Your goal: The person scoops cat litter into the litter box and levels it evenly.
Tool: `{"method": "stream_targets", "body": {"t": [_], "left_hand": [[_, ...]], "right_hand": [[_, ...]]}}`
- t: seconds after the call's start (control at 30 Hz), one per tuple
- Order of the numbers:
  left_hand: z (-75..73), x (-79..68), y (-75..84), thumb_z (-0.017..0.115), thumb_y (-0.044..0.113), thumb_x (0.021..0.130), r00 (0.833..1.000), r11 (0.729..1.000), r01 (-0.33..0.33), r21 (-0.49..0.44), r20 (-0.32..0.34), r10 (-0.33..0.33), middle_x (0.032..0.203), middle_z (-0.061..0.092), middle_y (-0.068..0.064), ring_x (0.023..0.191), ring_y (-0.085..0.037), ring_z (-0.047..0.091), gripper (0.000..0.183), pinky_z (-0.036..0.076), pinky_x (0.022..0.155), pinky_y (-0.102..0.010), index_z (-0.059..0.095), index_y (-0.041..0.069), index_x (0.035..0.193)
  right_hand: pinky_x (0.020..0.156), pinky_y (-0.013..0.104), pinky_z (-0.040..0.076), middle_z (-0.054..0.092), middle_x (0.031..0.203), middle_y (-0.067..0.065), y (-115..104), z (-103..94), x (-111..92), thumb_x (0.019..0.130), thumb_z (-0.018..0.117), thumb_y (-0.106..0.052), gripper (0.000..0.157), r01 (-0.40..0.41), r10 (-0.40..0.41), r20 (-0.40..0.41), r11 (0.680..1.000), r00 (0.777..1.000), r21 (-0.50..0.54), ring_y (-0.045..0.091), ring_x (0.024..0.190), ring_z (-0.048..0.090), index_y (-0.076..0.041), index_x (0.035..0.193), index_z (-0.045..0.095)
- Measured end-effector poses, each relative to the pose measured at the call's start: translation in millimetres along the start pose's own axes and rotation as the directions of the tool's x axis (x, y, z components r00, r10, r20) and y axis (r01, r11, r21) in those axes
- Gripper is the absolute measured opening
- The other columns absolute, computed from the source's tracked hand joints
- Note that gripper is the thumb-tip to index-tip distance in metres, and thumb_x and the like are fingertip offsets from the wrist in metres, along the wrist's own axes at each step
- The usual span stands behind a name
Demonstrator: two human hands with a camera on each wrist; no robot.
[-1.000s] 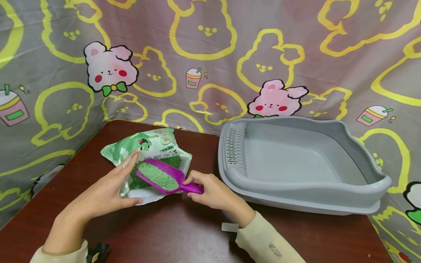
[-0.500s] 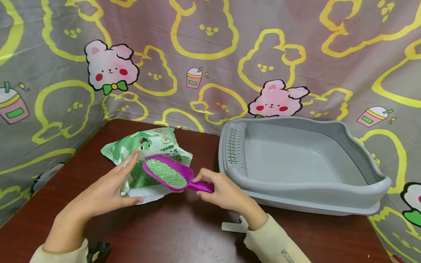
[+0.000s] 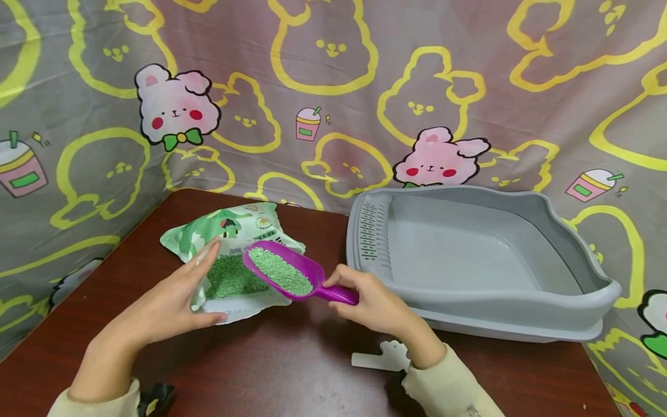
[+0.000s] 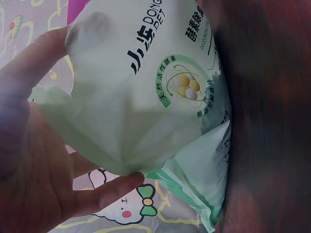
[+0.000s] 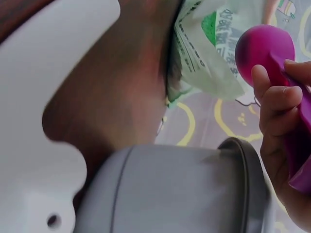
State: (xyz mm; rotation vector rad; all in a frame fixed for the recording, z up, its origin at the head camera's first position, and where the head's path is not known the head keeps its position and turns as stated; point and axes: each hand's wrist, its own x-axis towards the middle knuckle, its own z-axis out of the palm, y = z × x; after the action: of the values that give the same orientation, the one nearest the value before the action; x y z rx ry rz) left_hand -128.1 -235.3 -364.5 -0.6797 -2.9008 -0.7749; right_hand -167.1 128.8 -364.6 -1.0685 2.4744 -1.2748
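Note:
My right hand [image 3: 372,301] grips the handle of a purple scoop [image 3: 315,272], heaped with green litter pellets [image 3: 281,271]. The scoop is held at the right side of the litter bag's mouth, overlapping it in the head view. More green pellets show inside the white-and-green bag [image 3: 237,226], which lies on its side with its mouth toward me. My left hand [image 3: 164,307] is at the bag's left side, thumb and fingers straight and spread apart along the mouth. In the left wrist view, a fingertip [image 4: 136,178] touches the outside of the bag [image 4: 146,97]; the thumb tip is hidden behind its edge.
A grey litter tray [image 3: 469,295] with a slotted ledge stands on the right of the brown table [image 3: 292,365]. A flat white piece [image 3: 380,358] with a hole [image 5: 53,221] lies beside my right wrist. Patterned cloth [image 3: 344,104] hangs behind the table.
My right hand has drawn the loaded scoop to the right and slightly up from the bag's mouth. More of the flat white piece shows beside my wrist. The left hand has stayed put.

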Motion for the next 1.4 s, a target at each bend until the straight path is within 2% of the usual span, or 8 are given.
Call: {"method": "stream_targets", "body": {"t": [0.3, 0.47, 0.53, 0.77, 1.03, 1.2, 1.4], "left_hand": [[0.6, -0.5, 0.3, 0.080, 0.052, 0.079, 1.000, 1.000, -0.004, 0.008, -0.005, 0.004, 0.169, 0.008, -0.005, 0.150, -0.039, 0.024, 0.118, 0.003, 0.103, 0.001, 0.003, 0.016, 0.162], [0.5, -0.6, 0.9, 0.079, 0.053, 0.079, 1.000, 1.000, 0.009, 0.001, 0.005, -0.009, 0.169, 0.007, -0.005, 0.151, -0.039, 0.022, 0.118, 0.005, 0.106, -0.002, 0.002, 0.018, 0.162], [0.4, -0.4, 0.9, 0.079, 0.053, 0.079, 1.000, 1.000, 0.011, 0.002, 0.009, -0.011, 0.169, 0.006, -0.004, 0.151, -0.038, 0.022, 0.118, 0.006, 0.107, -0.003, 0.002, 0.018, 0.162], [-0.6, 0.3, 0.9, 0.080, 0.052, 0.079, 1.000, 1.000, 0.008, -0.005, 0.013, -0.008, 0.169, 0.007, -0.006, 0.152, -0.037, 0.020, 0.118, 0.003, 0.104, 0.000, 0.002, 0.016, 0.161], [-0.2, -0.2, 2.1, 0.080, 0.053, 0.079, 1.000, 1.000, 0.020, -0.006, 0.014, -0.020, 0.169, 0.006, -0.007, 0.152, -0.037, 0.020, 0.119, 0.003, 0.104, 0.000, 0.001, 0.017, 0.161], [-0.1, -0.6, 1.7, 0.080, 0.052, 0.079, 1.000, 1.000, 0.015, -0.007, 0.010, -0.015, 0.169, 0.006, -0.006, 0.152, -0.037, 0.020, 0.119, 0.003, 0.104, 0.000, 0.002, 0.017, 0.161], [-0.4, 0.1, 1.0, 0.080, 0.052, 0.079, 1.000, 1.000, 0.010, -0.002, 0.012, -0.010, 0.169, 0.008, -0.007, 0.153, -0.035, 0.019, 0.118, 0.003, 0.103, 0.001, 0.002, 0.017, 0.161]], "right_hand": [[0.071, 0.022, 0.053, 0.073, 0.098, 0.005, 3, -18.1, -14, 0.089, 0.071, -0.002, 0.023, 0.054, -0.054, -0.052, 0.998, 0.997, 0.010, 0.009, 0.083, 0.064, -0.009, 0.109, 0.062], [0.063, 0.021, 0.052, 0.072, 0.093, 0.007, 2, -31.7, -21, 0.086, 0.072, 0.002, 0.025, 0.053, -0.053, -0.088, 0.999, 0.995, 0.004, 0.008, 0.074, 0.061, -0.008, 0.106, 0.063], [0.059, 0.022, 0.051, 0.071, 0.090, 0.008, 3, -37.5, -25, 0.085, 0.073, 0.004, 0.026, 0.042, -0.043, -0.099, 0.999, 0.994, -0.008, 0.009, 0.071, 0.059, -0.008, 0.106, 0.063], [0.057, 0.023, 0.051, 0.071, 0.091, 0.009, 4, -57.8, -36, 0.086, 0.074, 0.000, 0.027, -0.072, 0.071, -0.113, 0.997, 0.991, -0.006, 0.011, 0.069, 0.059, -0.009, 0.109, 0.063], [0.049, 0.022, 0.045, 0.072, 0.092, 0.013, 8, -83.8, -51, 0.085, 0.074, 0.003, 0.028, -0.080, 0.069, -0.183, 0.996, 0.981, -0.051, 0.009, 0.063, 0.056, -0.008, 0.108, 0.062], [0.046, 0.025, 0.047, 0.075, 0.093, 0.014, 10, -102.4, -62, 0.086, 0.075, 0.000, 0.027, -0.111, 0.089, -0.237, 0.990, 0.967, -0.081, 0.012, 0.060, 0.059, -0.008, 0.108, 0.062], [0.044, 0.027, 0.048, 0.075, 0.086, 0.005, 15, -122.4, -74, 0.085, 0.076, -0.002, 0.030, -0.143, 0.100, -0.287, 0.981, 0.953, -0.134, 0.017, 0.050, 0.057, -0.008, 0.110, 0.062]]}}
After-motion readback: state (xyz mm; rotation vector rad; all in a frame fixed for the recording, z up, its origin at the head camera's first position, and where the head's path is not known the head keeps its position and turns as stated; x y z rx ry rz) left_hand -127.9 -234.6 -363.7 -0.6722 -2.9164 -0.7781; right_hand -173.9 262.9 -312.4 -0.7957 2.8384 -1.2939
